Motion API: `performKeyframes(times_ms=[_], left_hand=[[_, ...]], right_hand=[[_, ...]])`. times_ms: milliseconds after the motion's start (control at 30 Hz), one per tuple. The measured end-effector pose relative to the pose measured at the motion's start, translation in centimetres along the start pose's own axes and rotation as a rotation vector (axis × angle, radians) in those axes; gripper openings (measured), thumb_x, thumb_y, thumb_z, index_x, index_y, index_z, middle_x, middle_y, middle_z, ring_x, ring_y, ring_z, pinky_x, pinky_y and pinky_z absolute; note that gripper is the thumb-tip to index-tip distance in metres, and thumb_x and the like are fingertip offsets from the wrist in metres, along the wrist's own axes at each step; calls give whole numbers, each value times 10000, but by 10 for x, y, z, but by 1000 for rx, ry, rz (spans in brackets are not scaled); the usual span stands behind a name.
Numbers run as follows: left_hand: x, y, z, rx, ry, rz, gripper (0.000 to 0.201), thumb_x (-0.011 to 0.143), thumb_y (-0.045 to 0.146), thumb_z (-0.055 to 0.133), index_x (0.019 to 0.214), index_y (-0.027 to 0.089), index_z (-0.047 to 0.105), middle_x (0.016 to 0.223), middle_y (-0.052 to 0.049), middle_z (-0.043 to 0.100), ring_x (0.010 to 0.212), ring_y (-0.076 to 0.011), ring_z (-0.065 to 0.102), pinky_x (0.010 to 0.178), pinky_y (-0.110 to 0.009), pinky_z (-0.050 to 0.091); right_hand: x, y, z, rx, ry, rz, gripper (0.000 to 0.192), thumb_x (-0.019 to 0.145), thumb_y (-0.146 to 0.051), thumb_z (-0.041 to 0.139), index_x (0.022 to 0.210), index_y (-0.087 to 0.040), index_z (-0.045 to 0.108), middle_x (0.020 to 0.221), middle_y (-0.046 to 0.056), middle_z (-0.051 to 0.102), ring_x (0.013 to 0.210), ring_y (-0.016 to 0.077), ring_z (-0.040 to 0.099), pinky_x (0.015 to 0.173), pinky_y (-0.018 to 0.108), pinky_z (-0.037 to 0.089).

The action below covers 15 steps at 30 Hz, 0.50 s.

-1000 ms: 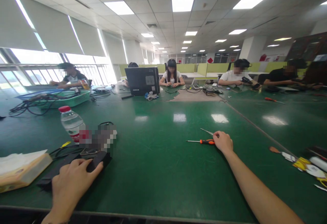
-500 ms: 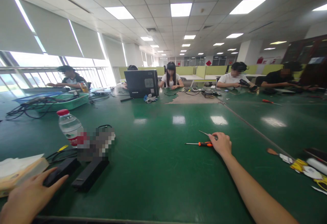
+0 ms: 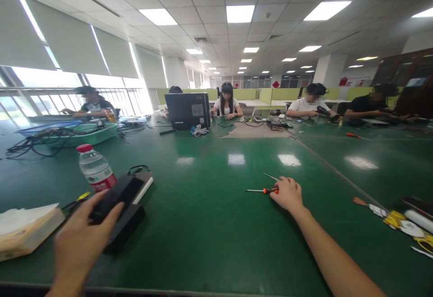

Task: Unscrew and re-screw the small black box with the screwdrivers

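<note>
My left hand is closed around a black oblong device, thumb on one side and fingers on the other, held tilted above the table. Partly beneath it lies a black box, and just beyond is a flat thing with a white edge. On the right, my right hand rests at table level with fingers closed over the handle end of an orange-and-black screwdriver. A thin pointed metal tool sticks out by the fingertips, its rear end hidden.
A water bottle with a red cap and a tissue pack stand on the left. Cables lie in a green basket. Farther off are a black computer case and several people. Another screwdriver lies far right.
My left hand has lifted the black device from beside the tissue pack and carried it right and forward, over the black box. My right hand has shifted slightly left, onto the screwdriver handle.
</note>
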<state>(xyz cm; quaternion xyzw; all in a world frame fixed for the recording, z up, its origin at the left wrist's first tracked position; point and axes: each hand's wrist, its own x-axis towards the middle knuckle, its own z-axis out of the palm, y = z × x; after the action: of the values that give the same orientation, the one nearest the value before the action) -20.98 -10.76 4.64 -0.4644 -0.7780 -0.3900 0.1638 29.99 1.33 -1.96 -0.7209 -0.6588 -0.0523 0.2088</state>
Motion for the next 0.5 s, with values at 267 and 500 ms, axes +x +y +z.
performKeyframes(times_ms=[267,500], left_hand=[[-58,140,68,-603,-696,472,437,760,306,636,1183,207,590,1163,-52,655,1015,-241,626,900,-341,494],[-102,214,105,-772,-930,612,449,724,171,693,1163,213,609,1177,-49,645,1075,-226,587,1001,-345,424]], right_hand=[[6,6,1,502,119,-56,238,712,-399,626,837,-199,661,904,63,668,865,253,579,778,377,438],[7,-4,6,1134,288,111,371,664,-461,722,890,-176,649,714,11,626,609,155,562,546,275,470]])
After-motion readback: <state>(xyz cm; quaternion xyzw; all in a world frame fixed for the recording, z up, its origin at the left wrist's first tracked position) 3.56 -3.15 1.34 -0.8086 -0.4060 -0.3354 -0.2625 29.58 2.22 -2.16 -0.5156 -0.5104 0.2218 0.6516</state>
